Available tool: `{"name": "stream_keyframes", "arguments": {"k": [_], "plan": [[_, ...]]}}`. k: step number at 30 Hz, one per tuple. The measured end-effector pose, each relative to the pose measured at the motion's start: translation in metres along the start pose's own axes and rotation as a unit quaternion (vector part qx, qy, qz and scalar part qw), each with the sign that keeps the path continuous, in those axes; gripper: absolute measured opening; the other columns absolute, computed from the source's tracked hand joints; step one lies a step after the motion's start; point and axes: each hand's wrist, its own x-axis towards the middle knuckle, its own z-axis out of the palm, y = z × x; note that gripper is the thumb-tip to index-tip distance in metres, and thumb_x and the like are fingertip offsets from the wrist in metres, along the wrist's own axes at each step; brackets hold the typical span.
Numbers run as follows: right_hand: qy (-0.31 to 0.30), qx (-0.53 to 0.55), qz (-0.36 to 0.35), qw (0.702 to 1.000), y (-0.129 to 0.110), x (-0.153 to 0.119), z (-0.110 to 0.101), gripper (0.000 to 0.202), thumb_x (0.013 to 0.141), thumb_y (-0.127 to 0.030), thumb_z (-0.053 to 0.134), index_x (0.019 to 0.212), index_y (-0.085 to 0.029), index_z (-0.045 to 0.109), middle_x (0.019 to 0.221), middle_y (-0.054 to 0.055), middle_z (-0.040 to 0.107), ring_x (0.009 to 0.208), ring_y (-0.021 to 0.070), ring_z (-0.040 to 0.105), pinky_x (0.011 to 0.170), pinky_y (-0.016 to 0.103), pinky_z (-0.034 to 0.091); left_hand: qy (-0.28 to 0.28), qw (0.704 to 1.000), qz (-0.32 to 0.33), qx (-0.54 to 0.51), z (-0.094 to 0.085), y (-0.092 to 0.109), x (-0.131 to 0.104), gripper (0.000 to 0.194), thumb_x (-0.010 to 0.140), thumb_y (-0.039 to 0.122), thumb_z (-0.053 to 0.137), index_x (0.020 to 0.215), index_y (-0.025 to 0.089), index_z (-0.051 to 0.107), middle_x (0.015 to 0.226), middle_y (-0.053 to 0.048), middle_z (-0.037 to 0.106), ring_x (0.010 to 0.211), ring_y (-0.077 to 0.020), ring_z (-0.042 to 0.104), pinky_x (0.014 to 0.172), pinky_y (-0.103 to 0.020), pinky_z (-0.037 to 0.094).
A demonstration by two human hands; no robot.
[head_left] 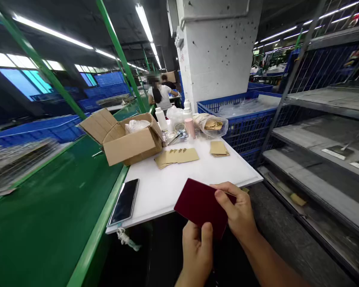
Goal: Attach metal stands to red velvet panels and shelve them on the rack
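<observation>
A flat dark red rectangular piece [200, 201], like a small cover or card, is held tilted in front of the table's near edge. My left hand [197, 247] grips its lower edge with the thumb on top. At its right end, my right hand [237, 207] pinches it between thumb and fingers. Whether anything lies beneath the piece is hidden. Beyond it on the white table [155, 195] lie a fanned row of brown paper envelopes [179, 156] and a small stack of brown envelopes [219, 148].
A phone [125, 201] lies at the table's left edge, beside a green conveyor [48, 215]. An open cardboard box [131, 139], white bottles [160, 118], a pink cup [190, 128] and a bagged paper bundle [212, 124] stand behind. A metal rack [323, 151] is right; people sit farther off.
</observation>
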Motion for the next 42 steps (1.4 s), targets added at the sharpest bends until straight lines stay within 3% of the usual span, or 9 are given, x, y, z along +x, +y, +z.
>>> {"name": "stream_keyframes", "arguments": {"k": [4, 7, 11, 15, 20, 24, 28, 36, 42], "plan": [[0.019, 0.009, 0.028, 0.999, 0.004, 0.005, -0.006, 0.035, 0.089, -0.041, 0.047, 0.084, -0.019, 0.073, 0.078, 0.004, 0.07, 0.07, 0.0168, 0.063, 0.063, 0.025, 0.049, -0.001, 1.0, -0.01, 0.017, 0.001, -0.004, 0.001, 0.029, 0.09, 0.037, 0.048, 0.103, 0.017, 0.063, 0.097, -0.008, 0.069, 0.087, -0.0221, 0.065, 0.071, -0.028, 0.051], [-0.045, 0.002, 0.017, 0.999, 0.004, 0.007, -0.015, 0.044, 0.091, -0.048, 0.038, 0.093, -0.018, 0.071, 0.08, 0.005, 0.069, 0.071, 0.0178, 0.063, 0.067, 0.028, 0.05, -0.002, 0.999, -0.016, 0.042, -0.004, -0.006, 0.004, 0.027, 0.089, 0.036, 0.048, 0.101, 0.017, 0.064, 0.094, -0.008, 0.069, 0.085, -0.0224, 0.065, 0.07, -0.029, 0.051], [-0.135, -0.092, 0.005, 0.987, 0.002, 0.007, -0.017, 0.041, 0.075, -0.047, 0.066, 0.103, -0.018, 0.065, 0.075, 0.002, 0.067, 0.065, 0.0161, 0.06, 0.059, 0.024, 0.048, -0.019, 0.997, 0.006, 0.077, -0.01, -0.006, 0.007, 0.026, 0.089, 0.034, 0.048, 0.103, 0.017, 0.063, 0.094, -0.007, 0.069, 0.079, -0.0201, 0.064, 0.067, -0.028, 0.05], [-0.108, -0.103, -0.007, 0.989, 0.006, 0.006, -0.009, 0.028, 0.083, -0.044, 0.058, 0.085, -0.018, 0.069, 0.072, 0.002, 0.067, 0.065, 0.0153, 0.06, 0.059, 0.023, 0.046, -0.027, 0.996, 0.009, 0.081, -0.009, -0.007, 0.006, 0.026, 0.089, 0.032, 0.047, 0.105, 0.018, 0.062, 0.093, -0.007, 0.068, 0.078, -0.0189, 0.063, 0.067, -0.027, 0.049], [-0.054, -0.138, 0.016, 0.989, 0.017, 0.008, -0.012, 0.053, 0.089, -0.052, 0.042, 0.056, -0.015, 0.062, 0.049, 0.001, 0.052, 0.049, 0.0127, 0.049, 0.049, 0.023, 0.039, -0.05, 0.995, -0.002, 0.085, -0.011, -0.013, 0.006, 0.027, 0.09, 0.032, 0.046, 0.109, 0.018, 0.061, 0.098, -0.008, 0.067, 0.084, -0.0205, 0.063, 0.071, -0.028, 0.049], [-0.122, -0.041, 0.085, 0.988, 0.019, 0.012, -0.02, 0.059, 0.09, -0.058, 0.032, 0.077, -0.014, 0.069, 0.059, 0.004, 0.061, 0.055, 0.0149, 0.056, 0.056, 0.026, 0.046, -0.048, 0.996, -0.015, 0.075, -0.018, -0.019, 0.009, 0.031, 0.092, 0.034, 0.042, 0.112, 0.017, 0.059, 0.104, -0.01, 0.066, 0.088, -0.0217, 0.063, 0.073, -0.029, 0.049], [-0.198, -0.004, 0.097, 0.975, 0.016, 0.01, -0.019, 0.04, 0.083, -0.05, 0.056, 0.101, -0.016, 0.064, 0.081, 0.005, 0.067, 0.074, 0.0176, 0.062, 0.065, 0.026, 0.049, -0.096, 0.993, -0.017, 0.059, -0.023, -0.021, 0.012, 0.034, 0.093, 0.035, 0.041, 0.115, 0.017, 0.058, 0.108, -0.01, 0.065, 0.094, -0.0234, 0.061, 0.078, -0.032, 0.049], [-0.062, -0.147, 0.027, 0.987, 0.026, 0.005, -0.012, 0.057, 0.09, -0.059, 0.033, 0.061, -0.016, 0.056, 0.053, 0.002, 0.052, 0.051, 0.0131, 0.047, 0.05, 0.024, 0.04, -0.136, 0.985, 0.008, 0.101, -0.028, -0.021, 0.013, 0.035, 0.093, 0.031, 0.039, 0.12, 0.017, 0.056, 0.112, -0.011, 0.063, 0.097, -0.0235, 0.06, 0.081, -0.033, 0.048], [-0.112, -0.106, -0.002, 0.988, 0.021, 0.006, -0.016, 0.045, 0.085, -0.059, 0.044, 0.088, -0.016, 0.059, 0.065, 0.003, 0.059, 0.062, 0.0165, 0.057, 0.057, 0.024, 0.045, -0.14, 0.982, 0.024, 0.123, -0.029, -0.026, 0.01, 0.035, 0.091, 0.032, 0.041, 0.121, 0.019, 0.054, 0.115, -0.011, 0.061, 0.102, -0.0247, 0.058, 0.084, -0.035, 0.049]]}}
